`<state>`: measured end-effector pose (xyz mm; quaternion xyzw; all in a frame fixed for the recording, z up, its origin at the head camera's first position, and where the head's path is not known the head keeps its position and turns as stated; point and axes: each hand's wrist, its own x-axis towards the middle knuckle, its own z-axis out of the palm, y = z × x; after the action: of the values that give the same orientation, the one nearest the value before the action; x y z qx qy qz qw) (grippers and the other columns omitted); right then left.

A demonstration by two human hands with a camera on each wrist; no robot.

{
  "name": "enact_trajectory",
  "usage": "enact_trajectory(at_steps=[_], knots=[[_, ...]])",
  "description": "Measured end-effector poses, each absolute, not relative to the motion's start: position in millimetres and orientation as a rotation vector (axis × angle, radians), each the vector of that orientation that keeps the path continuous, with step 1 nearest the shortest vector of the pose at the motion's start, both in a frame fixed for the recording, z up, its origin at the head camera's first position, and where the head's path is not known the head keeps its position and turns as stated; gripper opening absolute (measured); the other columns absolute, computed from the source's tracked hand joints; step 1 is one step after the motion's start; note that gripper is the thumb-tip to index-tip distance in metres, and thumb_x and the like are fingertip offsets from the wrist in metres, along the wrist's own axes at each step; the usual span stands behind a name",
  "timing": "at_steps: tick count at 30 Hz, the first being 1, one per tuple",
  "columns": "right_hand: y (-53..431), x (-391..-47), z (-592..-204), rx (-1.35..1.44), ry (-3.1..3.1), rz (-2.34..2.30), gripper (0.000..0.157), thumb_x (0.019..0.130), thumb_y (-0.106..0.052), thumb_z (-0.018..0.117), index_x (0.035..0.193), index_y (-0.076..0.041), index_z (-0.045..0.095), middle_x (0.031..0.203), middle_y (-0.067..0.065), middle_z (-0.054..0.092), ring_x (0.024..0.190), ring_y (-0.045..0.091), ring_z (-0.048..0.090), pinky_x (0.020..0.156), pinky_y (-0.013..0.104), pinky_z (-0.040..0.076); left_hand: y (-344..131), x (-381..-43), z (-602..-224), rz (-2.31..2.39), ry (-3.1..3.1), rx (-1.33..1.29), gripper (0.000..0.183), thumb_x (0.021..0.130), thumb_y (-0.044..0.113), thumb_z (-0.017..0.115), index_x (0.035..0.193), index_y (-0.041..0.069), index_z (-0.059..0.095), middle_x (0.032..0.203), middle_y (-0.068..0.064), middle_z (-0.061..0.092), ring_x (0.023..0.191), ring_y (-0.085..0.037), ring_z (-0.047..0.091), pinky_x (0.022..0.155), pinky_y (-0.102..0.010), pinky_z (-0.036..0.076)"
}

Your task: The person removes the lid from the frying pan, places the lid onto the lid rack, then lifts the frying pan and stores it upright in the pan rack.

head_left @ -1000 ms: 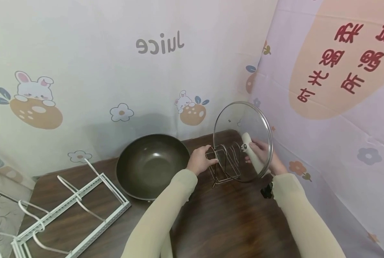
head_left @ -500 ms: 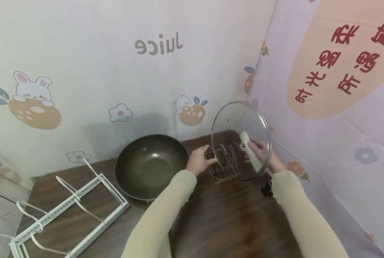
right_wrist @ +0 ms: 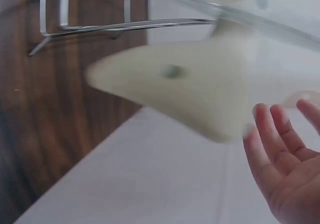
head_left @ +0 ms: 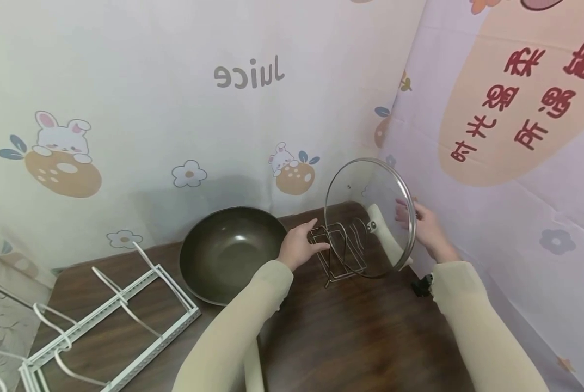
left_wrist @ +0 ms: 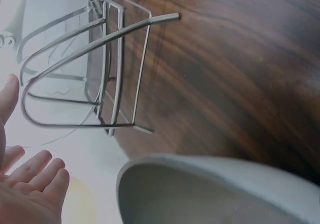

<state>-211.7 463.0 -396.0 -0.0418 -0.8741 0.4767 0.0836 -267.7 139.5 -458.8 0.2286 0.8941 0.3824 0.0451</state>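
We see a printed cloth [head_left: 149, 92] behind and a lilac one at the right, meeting at the corner of a wood-grained counter [head_left: 340, 337]. On its left lies a white metal rack [head_left: 152, 348] with upturned hooks. Just beside it sits a dark pan [head_left: 233, 258]; the left sleeve [head_left: 235, 326] crosses its near edge, and inside its bowl we see a gleam of light. The left wrist view gives us only a curve of its rim.

The glass lid [head_left: 352, 198] stands on edge, leaning slightly, in the wire rack [left_wrist: 120, 59], whose looped bars and feet we see best from the left wrist. The left hand [head_left: 299, 246] reaches between pan and wire rack, thumb held away from its loosely extended fingers, with nothing in them. The right hand [head_left: 426, 228] is partly behind the lid's glass, fingers spread; the right wrist view shows their tips just beside the lid's pale handle [right_wrist: 195, 89], but we cannot tell whether one touches. That close view blurs the handle and its small screw [right_wrist: 174, 72].
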Motion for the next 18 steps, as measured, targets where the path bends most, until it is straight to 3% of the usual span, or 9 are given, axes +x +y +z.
enact_trajectory(at_steps=[3,4,13,18], knots=[[463,-207,-382,-0.138,-2.553,1.445,0.056,0.109,-0.033,0.051,0.151,0.003,0.045,0.104,-0.024,0.065,0.088,-0.012,0.067,0.078,0.011,0.057,131,-269,-453,1.165,2.742,0.692,0.08,0.089,0.043,0.08,0.156,0.015,0.047,0.157,-0.005,0.053,0.144,-0.026,0.053,0.118,-0.04,0.047],[463,-206,-377,-0.139,-2.543,1.441,0.055,0.109,-0.033,0.049,0.151,0.003,0.045,0.1,-0.028,0.063,0.087,-0.012,0.067,0.077,0.01,0.057,128,-269,-451,1.17,2.747,0.689,0.08,0.088,0.043,0.081,0.155,0.015,0.047,0.157,-0.005,0.053,0.144,-0.026,0.053,0.118,-0.041,0.047],[450,-192,-332,-0.094,-2.379,1.444,0.048,0.108,-0.027,0.054,0.147,0.0,0.052,0.098,-0.025,0.066,0.088,-0.011,0.068,0.078,0.008,0.057,103,-264,-428,1.221,2.751,0.675,0.08,0.088,0.043,0.081,0.155,0.015,0.047,0.157,-0.007,0.052,0.146,-0.029,0.05,0.12,-0.044,0.044],[431,-183,-308,-0.157,-2.406,1.223,0.05,0.107,-0.034,0.055,0.148,-0.006,0.054,0.098,-0.032,0.062,0.094,-0.012,0.06,0.079,0.003,0.048,90,-257,-418,1.245,2.753,0.669,0.079,0.088,0.042,0.082,0.155,0.016,0.048,0.157,-0.006,0.052,0.146,-0.03,0.05,0.12,-0.045,0.044]])
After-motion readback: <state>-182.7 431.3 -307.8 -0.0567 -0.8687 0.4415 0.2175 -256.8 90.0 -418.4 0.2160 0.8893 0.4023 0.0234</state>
